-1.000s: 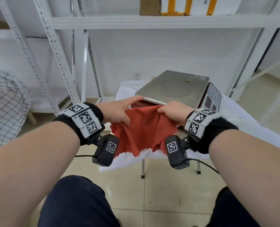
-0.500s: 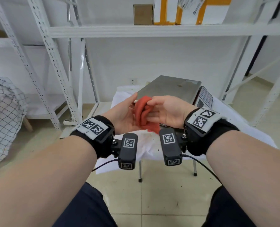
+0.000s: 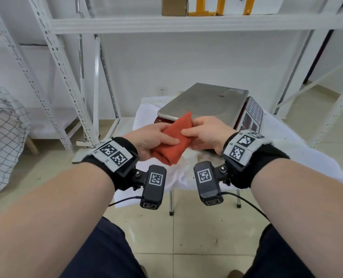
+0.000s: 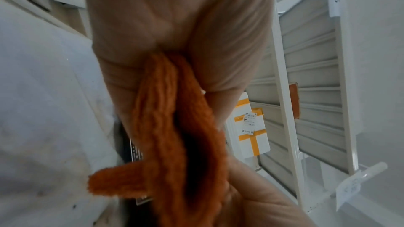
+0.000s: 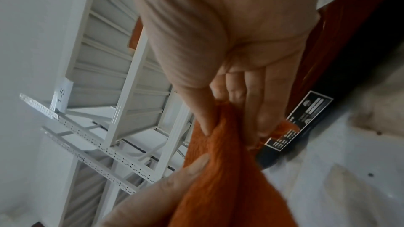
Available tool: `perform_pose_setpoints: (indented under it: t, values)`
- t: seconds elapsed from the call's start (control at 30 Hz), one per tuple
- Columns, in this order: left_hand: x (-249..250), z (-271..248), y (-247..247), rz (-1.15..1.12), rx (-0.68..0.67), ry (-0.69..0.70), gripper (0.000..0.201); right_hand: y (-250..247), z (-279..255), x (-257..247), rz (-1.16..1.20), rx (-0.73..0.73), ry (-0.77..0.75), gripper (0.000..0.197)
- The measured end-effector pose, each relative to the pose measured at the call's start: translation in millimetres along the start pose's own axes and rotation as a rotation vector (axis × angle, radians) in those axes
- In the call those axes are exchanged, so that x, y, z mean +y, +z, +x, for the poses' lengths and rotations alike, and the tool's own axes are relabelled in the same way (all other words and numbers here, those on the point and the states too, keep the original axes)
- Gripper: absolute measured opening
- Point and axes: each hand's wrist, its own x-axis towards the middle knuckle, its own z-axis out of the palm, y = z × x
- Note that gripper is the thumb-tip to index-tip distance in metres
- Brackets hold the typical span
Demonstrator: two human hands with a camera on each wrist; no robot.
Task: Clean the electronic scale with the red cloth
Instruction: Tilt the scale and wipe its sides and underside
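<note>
Now, with both hands' fingers (image 3: pixel 167 139) pinching the folded red cloth (image 3: pixel 174 142) just before the electronic scale (image 3: pixel 204 104), I would square its fold first.

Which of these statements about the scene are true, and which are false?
1. Both hands hold the red cloth. True: the left hand and right hand pinch it.
2. The cloth lies spread flat on the scale. False: it is folded and held up in front of the scale.
3. The scale sits on a white sheet. True.
4. The scale's metal top is spotless. False: a brownish spot shows on it.
5. The shelf above is bare. False: boxes stand there.
</note>
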Motion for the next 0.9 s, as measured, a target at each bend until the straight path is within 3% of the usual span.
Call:
perform_pose_setpoints:
  t: [0.1,0.27,0.37,0.43,0.5,0.63,0.77,0.87,0.9]
  values:
    - [2,3,-4,0.07,0.052,-0.032,0.027,-3,6,6,-0.032,0.097,-0.034,0.023]
    - [-7,23,-24,0.158,0.363,-0.128,0.015,-19,19,11,-0.037,0.317,-0.064,0.024]
    - [-14,37,-30,0.544,0.537,-0.175,0.006,-27,24,15,-0.035,0.354,-0.051,0.019]
    - [-17,45,-29,0.812,0.583,-0.245,0.03,-30,26,18,-0.054,0.356,-0.048,0.017]
    - [-24,58,-26,0.914,0.567,-0.27,0.049,-32,27,22,-0.083,0.337,-0.051,0.013]
    - [-35,80,0,1.104,0.368,-0.279,0.046,-37,24,24,-0.098,0.261,-0.056,0.013]
    - [-43,87,23,1.351,0.282,-0.175,0.036,-46,19,27,-0.089,0.209,-0.062,0.015]
    - [-46,80,31,1.272,0.236,-0.045,0.013,-49,16,30,-0.089,0.195,-0.06,0.014]
    - [-48,80,31,1.22,0.204,0.037,0.015,-49,16,30,-0.088,0.194,-0.058,0.014]
